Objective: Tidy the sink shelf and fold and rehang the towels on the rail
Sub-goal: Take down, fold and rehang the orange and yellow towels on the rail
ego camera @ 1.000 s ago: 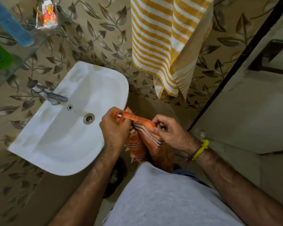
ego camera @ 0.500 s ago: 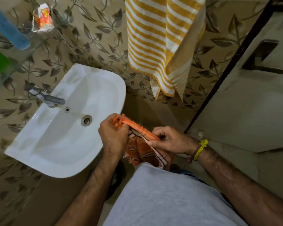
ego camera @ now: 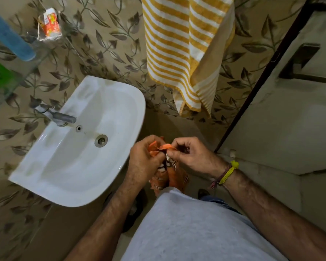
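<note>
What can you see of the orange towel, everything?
The orange towel is thin woven cloth with dark and pale stripes, bunched rather than flat. Both hands grip its top edge close together: the left hand holds one gathered part, the right hand pinches the adjoining part. The rest hangs down in folds between the wrists, in front of the person's grey shirt, just right of the white sink. Its lower end is hidden.

A tan wall (ego camera: 109,44) printed with grey-brown leaves fills the upper left and centre of the frame. A white basin (ego camera: 51,178) juts from it at left, with a metal tap (ego camera: 60,116) at its back edge and a drain (ego camera: 101,140) in its bowl. A dark door frame (ego camera: 262,76) slants down the right, with a pale door (ego camera: 290,119) beyond. The floor (ego camera: 167,125) at centre is dim.
</note>
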